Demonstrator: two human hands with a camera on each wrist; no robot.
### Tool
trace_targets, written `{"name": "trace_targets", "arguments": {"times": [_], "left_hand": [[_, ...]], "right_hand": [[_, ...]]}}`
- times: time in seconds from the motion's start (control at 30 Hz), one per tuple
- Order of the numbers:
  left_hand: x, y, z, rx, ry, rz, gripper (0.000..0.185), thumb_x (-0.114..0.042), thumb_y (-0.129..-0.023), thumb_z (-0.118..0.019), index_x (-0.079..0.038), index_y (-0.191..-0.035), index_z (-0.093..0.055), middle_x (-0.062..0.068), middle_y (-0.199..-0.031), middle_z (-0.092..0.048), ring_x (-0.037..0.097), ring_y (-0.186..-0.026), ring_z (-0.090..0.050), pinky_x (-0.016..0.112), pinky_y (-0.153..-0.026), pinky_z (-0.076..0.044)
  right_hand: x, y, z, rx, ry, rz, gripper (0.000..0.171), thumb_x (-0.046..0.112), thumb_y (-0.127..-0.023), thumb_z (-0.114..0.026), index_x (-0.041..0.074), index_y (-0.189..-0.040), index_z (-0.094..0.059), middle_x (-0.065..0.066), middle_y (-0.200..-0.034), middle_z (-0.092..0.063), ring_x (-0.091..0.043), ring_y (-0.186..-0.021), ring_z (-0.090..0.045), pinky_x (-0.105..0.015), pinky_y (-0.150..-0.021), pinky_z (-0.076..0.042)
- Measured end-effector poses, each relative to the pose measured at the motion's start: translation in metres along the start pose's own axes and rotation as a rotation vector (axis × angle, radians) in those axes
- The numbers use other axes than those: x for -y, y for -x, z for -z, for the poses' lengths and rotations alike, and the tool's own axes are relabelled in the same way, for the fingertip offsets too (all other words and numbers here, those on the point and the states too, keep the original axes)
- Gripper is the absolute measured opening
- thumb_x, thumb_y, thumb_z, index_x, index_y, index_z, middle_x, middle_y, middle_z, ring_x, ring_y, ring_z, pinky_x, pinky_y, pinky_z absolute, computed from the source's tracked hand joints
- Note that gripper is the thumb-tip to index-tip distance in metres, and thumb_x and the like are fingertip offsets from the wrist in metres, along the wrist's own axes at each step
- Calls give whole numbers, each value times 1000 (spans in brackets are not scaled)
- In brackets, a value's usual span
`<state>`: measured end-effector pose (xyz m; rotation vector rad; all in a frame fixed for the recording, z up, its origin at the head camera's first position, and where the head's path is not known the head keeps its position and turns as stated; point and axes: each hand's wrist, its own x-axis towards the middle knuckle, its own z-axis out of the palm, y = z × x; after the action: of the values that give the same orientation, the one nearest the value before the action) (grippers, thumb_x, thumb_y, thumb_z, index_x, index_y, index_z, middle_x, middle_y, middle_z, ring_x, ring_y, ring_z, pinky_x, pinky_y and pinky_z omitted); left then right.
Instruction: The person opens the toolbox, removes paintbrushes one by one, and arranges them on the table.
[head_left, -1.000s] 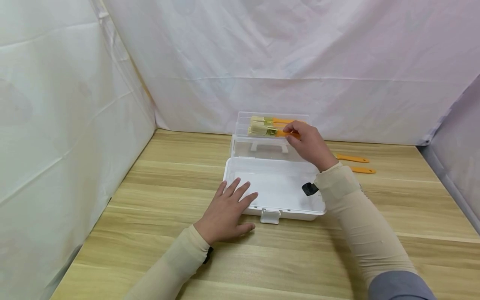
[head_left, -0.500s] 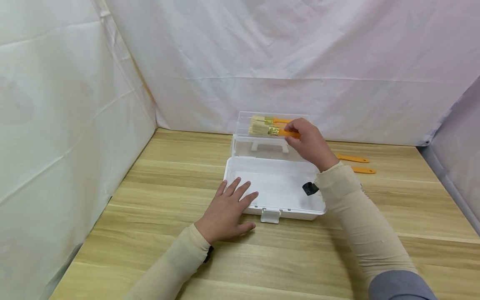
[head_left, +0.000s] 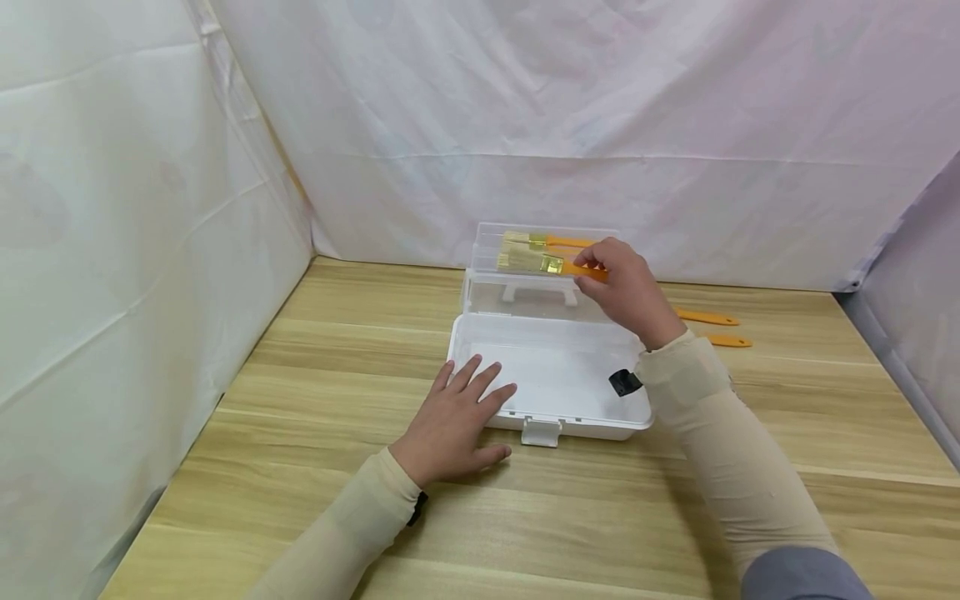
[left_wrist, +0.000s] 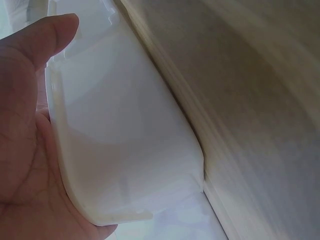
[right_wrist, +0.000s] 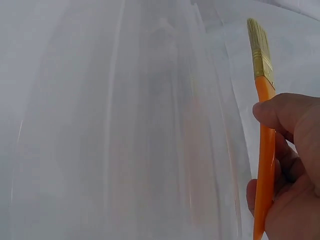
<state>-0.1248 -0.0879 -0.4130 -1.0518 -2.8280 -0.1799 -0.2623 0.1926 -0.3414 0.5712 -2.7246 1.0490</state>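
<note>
R hand (head_left: pixel 626 287) is raised over the back of the clear plastic box (head_left: pixel 551 375), arm reaching fwd, fingers pinching the orange handle of a paintbrush (head_left: pixel 551 265). Brush lies level w/ pale bristles pointing left, gold metal band, hovering at the upright see-thru lid (head_left: pixel 540 275), just in front of a 2nd brush (head_left: pixel 536 242). L hand (head_left: pixel 453 425) lies flat, fingers spread & straight, pressing the box's front left corner. Box is smooth, white-ish, rounded corners, on a wood-grain table (head_left: pixel 300 375). 2 more orange handles (head_left: pixel 708 317) lie to the right.
</note>
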Motion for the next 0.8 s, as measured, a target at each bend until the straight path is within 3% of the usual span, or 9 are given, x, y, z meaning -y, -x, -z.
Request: {"name": "trace_targets", "arguments": {"times": [0.37,0.8], "left_hand": [[1,0,-1,-19,6,-9,76,-58,-83,-69,-21,-146,-49,10,-154,-41,37,-145,-28,61,-113,-22],[0,1,0,-16,13,-6,75,-58,-84,-69,-21,-146,-49,10,-154,-40,37,-145,-27,60,-113,-21]], "right_hand": [[3,7,6,3,23,14,20,7,-94,-67,3,-112,-63,-10,-110,-57,-27,-97,-54,-45,-89,-49],[4,14,8,-4,39,13,23,8,-94,-67,2,-116,-61,-10,-108,-57,-27,-92,-51,-41,-79,-45]]}}
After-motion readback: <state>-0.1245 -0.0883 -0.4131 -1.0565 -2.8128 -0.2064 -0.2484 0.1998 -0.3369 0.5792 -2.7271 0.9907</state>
